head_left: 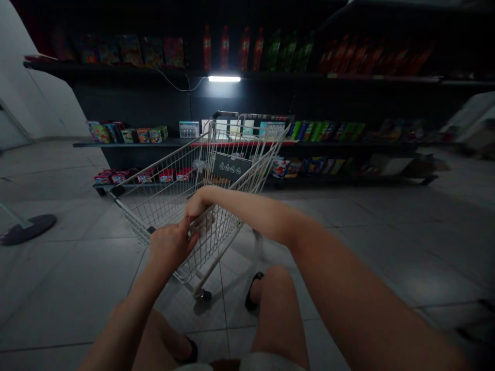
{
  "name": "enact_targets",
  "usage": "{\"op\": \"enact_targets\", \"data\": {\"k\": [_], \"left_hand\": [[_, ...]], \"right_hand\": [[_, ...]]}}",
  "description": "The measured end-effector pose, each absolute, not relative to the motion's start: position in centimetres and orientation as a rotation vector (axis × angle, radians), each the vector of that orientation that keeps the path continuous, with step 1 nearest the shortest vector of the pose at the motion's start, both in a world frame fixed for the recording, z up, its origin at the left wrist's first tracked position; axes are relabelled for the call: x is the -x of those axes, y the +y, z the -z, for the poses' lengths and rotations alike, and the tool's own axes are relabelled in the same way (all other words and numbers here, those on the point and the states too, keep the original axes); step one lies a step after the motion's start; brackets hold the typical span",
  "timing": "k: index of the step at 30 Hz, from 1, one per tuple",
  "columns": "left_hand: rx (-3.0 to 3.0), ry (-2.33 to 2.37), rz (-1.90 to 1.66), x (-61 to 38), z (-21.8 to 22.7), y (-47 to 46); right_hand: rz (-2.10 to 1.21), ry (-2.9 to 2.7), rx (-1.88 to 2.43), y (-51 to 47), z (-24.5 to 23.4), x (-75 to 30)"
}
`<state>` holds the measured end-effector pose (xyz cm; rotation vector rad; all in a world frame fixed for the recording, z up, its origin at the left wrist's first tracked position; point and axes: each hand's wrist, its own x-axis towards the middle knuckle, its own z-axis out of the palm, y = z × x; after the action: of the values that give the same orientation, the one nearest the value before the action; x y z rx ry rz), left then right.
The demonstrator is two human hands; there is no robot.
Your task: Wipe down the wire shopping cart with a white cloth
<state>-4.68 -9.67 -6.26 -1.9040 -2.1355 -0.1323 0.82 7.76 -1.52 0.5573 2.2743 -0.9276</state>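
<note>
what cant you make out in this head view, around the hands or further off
All in the head view:
- Right hand: most fingertips, hidden by the bent hand itself.
- Pale item: what it is, blurred and partly covered by the hands.
- Red bottles at upper right: labels, blurred and dark.
- Floor stand: top, cut off by the left edge.

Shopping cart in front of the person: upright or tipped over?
Upright: the shopping cart has its basket opening facing up, and its near wheel is down at the tiled floor.
</note>
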Motion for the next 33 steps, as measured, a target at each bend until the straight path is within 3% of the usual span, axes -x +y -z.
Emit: {"op": "enact_targets", "data": {"k": [4, 11, 15, 21, 27, 33], "left_hand": [[1.911, -2.051, 0.151, 5.8, 7.2, -9.9], [1.959, -1.823, 0.282, 9.5, 8.1, -9.5], [1.951, -1.728, 0.324, 12.2, 8.4, -9.4], [1.895, -1.803, 0.280, 15.3, 8.2, -9.8], [1.913, -1.858, 0.272, 17.5, 7.7, -10.5], [1.931, -1.863, 0.292, 19.3, 7.6, -10.7]], "right_hand": [[0.911, 2.215, -0.674, 9.3, -0.4, 0.4], [0.920, 2.121, -0.599, 8.7, 2.7, 1.9], [1.003, 2.172, -0.649, 10.0, 1.5, 2.1], [0.892, 2.187, -0.661, 10.0, 1.4, 3.9], [0.935, 2.362, -0.759, 12.5, -1.7, 3.2], [0.980, 2.240, -0.714, 12.0, -0.2, 3.0]]}}
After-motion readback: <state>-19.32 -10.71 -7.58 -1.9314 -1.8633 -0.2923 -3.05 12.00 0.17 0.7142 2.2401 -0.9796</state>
